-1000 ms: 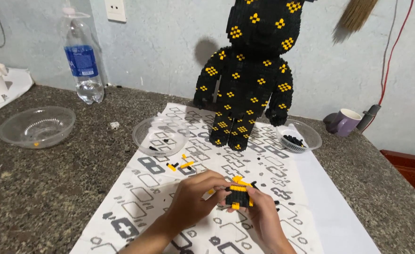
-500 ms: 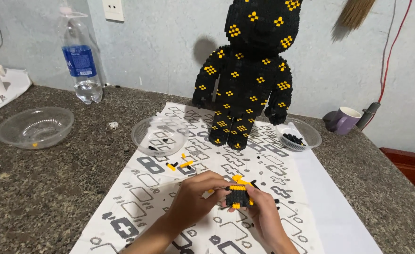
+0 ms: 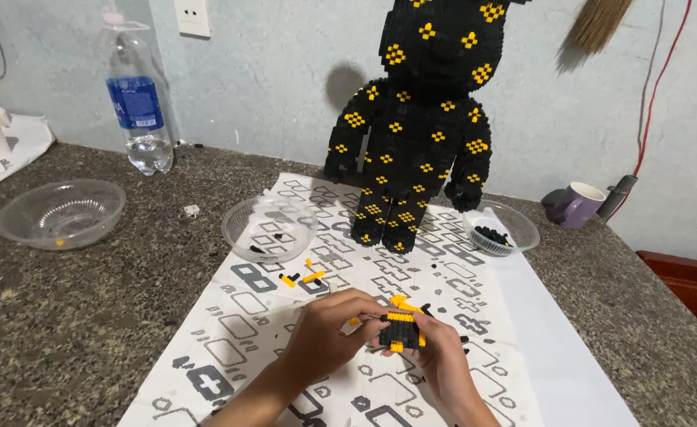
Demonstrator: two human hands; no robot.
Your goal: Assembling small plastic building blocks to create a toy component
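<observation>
Both hands grip a small black-and-yellow brick assembly (image 3: 401,330), the left hand (image 3: 329,336) pinching beside the right hand (image 3: 442,357). Loose yellow pieces (image 3: 305,277) lie just beyond the fingertips; the block figure (image 3: 416,134) stands farther off

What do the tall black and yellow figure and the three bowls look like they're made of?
Tall figure: likely plastic building bricks, with a stepped, studded surface and slight sheen. Three bowls: clear, thin-walled, probably plastic, possibly glass; the counter and sheet show through them.
</observation>
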